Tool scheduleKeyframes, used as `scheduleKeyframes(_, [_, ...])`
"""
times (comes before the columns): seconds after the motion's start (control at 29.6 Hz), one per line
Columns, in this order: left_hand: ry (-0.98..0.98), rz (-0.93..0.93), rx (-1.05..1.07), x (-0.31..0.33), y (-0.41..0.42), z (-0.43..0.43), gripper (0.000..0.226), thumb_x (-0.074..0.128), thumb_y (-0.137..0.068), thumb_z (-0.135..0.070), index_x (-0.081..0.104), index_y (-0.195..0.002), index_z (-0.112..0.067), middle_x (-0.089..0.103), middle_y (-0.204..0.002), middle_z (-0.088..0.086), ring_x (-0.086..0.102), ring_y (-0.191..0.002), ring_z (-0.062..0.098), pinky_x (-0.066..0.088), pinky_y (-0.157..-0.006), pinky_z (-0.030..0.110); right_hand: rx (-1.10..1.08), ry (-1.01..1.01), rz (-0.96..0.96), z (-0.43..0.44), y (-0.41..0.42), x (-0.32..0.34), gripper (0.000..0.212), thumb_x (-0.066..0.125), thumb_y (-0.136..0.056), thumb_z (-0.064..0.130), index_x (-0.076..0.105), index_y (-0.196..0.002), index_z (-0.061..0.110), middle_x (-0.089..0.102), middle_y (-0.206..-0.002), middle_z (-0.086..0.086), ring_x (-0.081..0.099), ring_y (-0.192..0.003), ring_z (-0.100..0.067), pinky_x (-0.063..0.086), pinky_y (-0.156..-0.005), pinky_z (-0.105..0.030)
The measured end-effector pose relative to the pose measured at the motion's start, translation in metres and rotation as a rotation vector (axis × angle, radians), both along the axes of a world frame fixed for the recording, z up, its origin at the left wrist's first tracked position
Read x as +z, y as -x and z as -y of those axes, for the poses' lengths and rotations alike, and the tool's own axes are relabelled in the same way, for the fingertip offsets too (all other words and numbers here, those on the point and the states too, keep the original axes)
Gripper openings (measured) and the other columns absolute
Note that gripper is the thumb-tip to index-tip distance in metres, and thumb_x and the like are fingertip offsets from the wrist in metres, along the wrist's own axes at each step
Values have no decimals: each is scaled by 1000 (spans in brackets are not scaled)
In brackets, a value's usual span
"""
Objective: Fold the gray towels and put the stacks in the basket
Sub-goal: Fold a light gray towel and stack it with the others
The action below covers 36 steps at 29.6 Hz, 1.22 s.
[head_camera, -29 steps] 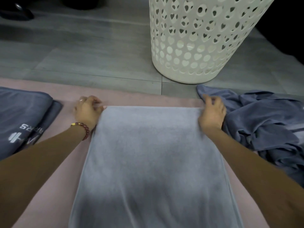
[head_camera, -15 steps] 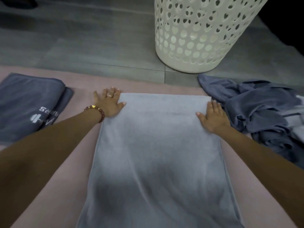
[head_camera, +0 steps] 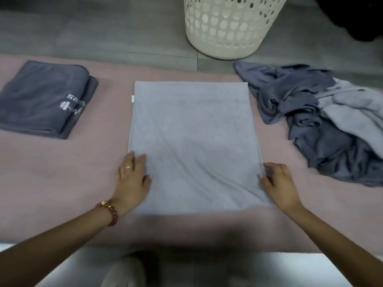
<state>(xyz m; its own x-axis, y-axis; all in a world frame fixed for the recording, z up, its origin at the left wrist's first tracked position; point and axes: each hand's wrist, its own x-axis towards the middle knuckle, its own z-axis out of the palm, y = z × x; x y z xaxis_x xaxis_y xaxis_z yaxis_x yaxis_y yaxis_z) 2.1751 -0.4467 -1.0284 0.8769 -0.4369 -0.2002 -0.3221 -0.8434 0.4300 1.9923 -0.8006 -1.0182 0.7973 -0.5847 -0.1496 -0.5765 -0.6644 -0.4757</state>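
A light gray towel (head_camera: 192, 141), folded into a rectangle, lies flat in the middle of the pink mat (head_camera: 62, 172). My left hand (head_camera: 133, 177) rests flat on its near left edge, fingers straight. At the near right edge my right hand (head_camera: 277, 183) rests with the thumb on the cloth and the fingers slightly bent over the border. A folded dark gray towel stack (head_camera: 41, 100) with white lettering sits at the left. Unfolded gray towels (head_camera: 321, 125) are heaped at the right. The white perforated basket (head_camera: 228, 27) stands on the floor beyond the mat.
Gray tiled floor (head_camera: 93, 27) runs behind the mat. A dark shape (head_camera: 356, 15) fills the top right corner. The mat's near edge runs along the bottom, with a pale floor strip below it.
Both hands have slid from the towel's far corners back along its side edges to the near corners. The view has pulled back, showing the whole towel and mat.
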Motion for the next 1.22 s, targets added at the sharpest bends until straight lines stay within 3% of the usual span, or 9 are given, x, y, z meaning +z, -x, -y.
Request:
scheduleKeyframes(0.1, [218,-66,336,0,20,-5,67,72,-79,-10,35,-133,5,38,-130,31,29,-127,41,24,-106,40,-199,-240,6,-13,17,9,17,67,-86,22,62,-95,8,63,-89,-7,60,-88,-24,38,-74,-25])
scheduleKeyframes(0.24, [508,-243,516,4,37,-15,45,69,-82,-6,41,-117,1,58,-110,22,57,-103,36,46,-87,40,-382,-408,-22,-19,14,14,29,72,-81,27,61,-97,5,61,-95,-6,56,-90,-21,38,-76,-25])
scheduleKeyframes(0.37, [500,-147,473,15,48,-22,26,68,-84,-13,50,-100,-3,59,-93,12,56,-84,26,43,-71,34,-444,-458,-41,-16,8,12,27,74,-79,24,62,-96,6,59,-98,-5,54,-91,-19,41,-79,-25])
scheduleKeyframes(0.51, [449,-128,386,22,46,-30,21,66,-86,-20,58,-84,0,61,-77,7,56,-72,22,40,-61,28,-457,-462,179,-18,16,19,21,62,-89,13,66,-102,-3,61,-91,-6,55,-84,-18,41,-59,-5])
scheduleKeyframes(0.64, [504,-97,203,32,47,-36,14,55,-93,-17,51,-83,-7,56,-70,2,49,-61,5,37,-57,12,-308,-349,364,-19,31,24,21,54,-91,5,51,-110,12,53,-69,0,52,-60,1,40,-56,-6])
scheduleKeyframes(0.81, [581,-16,292,27,46,-52,9,53,-94,-15,45,-94,-19,59,-69,10,53,-60,21,40,-54,30,-146,-226,363,-21,37,18,27,40,-90,3,55,-103,21,56,-78,4,50,-58,0,35,-53,-13])
scheduleKeyframes(0.91, [578,33,252,27,48,-58,25,53,-94,-17,43,-103,-37,50,-54,8,37,-43,7,34,-48,34,-99,-199,265,-22,37,15,37,40,-88,-7,65,-104,16,63,-86,-4,48,-52,-5,34,-49,-9])
scheduleKeyframes(1.08, [456,6,40,21,50,-67,24,47,-94,-29,56,-93,-52,63,-98,-27,58,-86,-8,40,-80,6,-143,-198,143,-24,41,10,39,43,-86,-8,70,-106,13,60,-68,7,49,-46,-3,34,-46,-9])
scheduleKeyframes(1.22, [343,-5,68,12,50,-72,32,56,-92,-12,56,-90,-44,68,-92,-16,63,-87,10,45,-82,21,-190,-177,76,-26,37,9,33,49,-86,0,70,-105,16,55,-63,6,49,-49,-10,39,-49,-12])
